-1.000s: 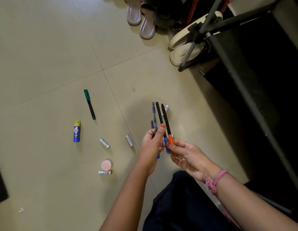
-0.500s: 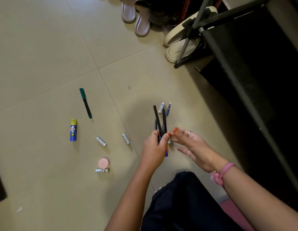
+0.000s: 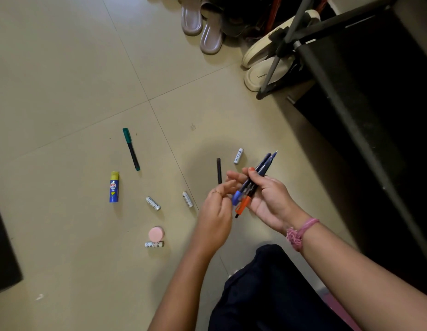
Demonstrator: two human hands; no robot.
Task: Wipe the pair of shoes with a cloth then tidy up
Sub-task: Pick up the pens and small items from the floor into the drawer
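While the pens (image 3: 253, 181) lie bunched across the palm of the right hand (image 3: 267, 199), its fingers (image 3: 236, 176) and thumb are curled about them, caps toward the wrist. The left hand (image 3: 216, 211) sits just beside, fingers loosely bent and holding nothing, though their tips are partly blurred. One dark pen (image 3: 218, 170) lies on the floor (image 3: 64, 68) just beyond the left fingertips. A green marker (image 3: 131, 149), a glue stick (image 3: 114, 187), several batteries (image 3: 153, 203) and a pink round lid (image 3: 156, 233) are scattered to the left. The shoes, cream pair (image 3: 262, 68) and pink slippers (image 3: 200, 25), stand well apart at the top, beside a dark rack (image 3: 351, 68); no cloth is visible. Judged stage: tidying (wiping cannot be confirmed). Recommended: keep the bundle gripped near its middle so none slips, collect the dark pen next with the free hand, then work leftward, rolling items first.
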